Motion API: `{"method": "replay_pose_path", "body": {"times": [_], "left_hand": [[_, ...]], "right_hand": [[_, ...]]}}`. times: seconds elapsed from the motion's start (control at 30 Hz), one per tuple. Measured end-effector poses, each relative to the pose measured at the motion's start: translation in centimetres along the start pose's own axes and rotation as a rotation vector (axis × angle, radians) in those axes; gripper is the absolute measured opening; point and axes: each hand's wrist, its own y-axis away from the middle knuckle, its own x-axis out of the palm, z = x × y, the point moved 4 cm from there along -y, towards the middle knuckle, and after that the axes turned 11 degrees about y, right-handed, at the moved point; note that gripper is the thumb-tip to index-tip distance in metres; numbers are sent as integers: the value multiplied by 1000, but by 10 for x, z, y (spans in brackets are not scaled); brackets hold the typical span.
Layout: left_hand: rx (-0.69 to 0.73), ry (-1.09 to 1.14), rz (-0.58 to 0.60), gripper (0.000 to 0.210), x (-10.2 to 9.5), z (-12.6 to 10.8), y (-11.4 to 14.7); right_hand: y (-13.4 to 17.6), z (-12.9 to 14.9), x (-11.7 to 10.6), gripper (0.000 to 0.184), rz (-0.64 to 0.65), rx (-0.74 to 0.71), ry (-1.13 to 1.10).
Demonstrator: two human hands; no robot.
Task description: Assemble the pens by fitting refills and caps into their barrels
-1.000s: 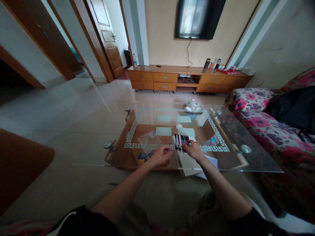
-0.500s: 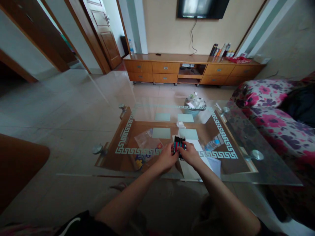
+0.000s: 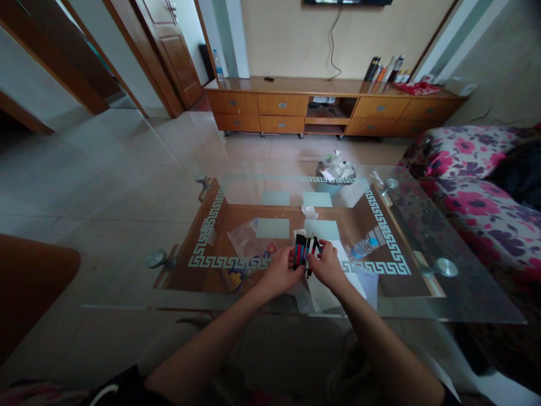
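Above the glass table, my left hand [image 3: 281, 272] is closed around a bundle of pens [image 3: 300, 249] with black tops and red, blue and dark barrels. My right hand [image 3: 329, 267] is at the right side of the bundle, its fingers closed on a black pen [image 3: 316, 246] that leans away from the others. The lower ends of the pens are partly hidden by my hands. Beneath them lies a white sheet of paper [image 3: 323, 292].
A clear plastic bag [image 3: 245, 239] and a water bottle [image 3: 364, 247] are around my hands at the glass table [image 3: 473, 293]. Past it stands a full waste basket [image 3: 333, 186]. A flowered sofa [image 3: 473, 197] is at the right, a wooden TV cabinet [image 3: 283, 105] farther back.
The pens sat close together between both hands; now a gap shows at the right, where my right hand tilts a black pen away. The view has dipped slightly.
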Motion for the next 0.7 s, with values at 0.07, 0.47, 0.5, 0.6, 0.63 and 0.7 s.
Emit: {"method": "replay_pose_path", "body": {"times": [0.07,0.47,0.5,0.6,0.63,0.7], "left_hand": [[-60,32,-6,49,0,-1,-3],[-281,492,12,40,15,1,-1],[-297,517,19,38,15,-1,0],[-289,542,55,33,15,-5,1],[-277,530,60,31,15,-5,1],[-275,491,39,29,14,-1,2]], "right_hand": [[-4,-8,-4,50,66,-26,-6],[-4,-4,2,55,138,-116,-57],[-4,-4,3,56,144,-90,-92],[-2,-1,8,48,221,-26,-239],[0,1,10,43,267,-23,-297],[5,7,14,34,360,-34,-410]]}}
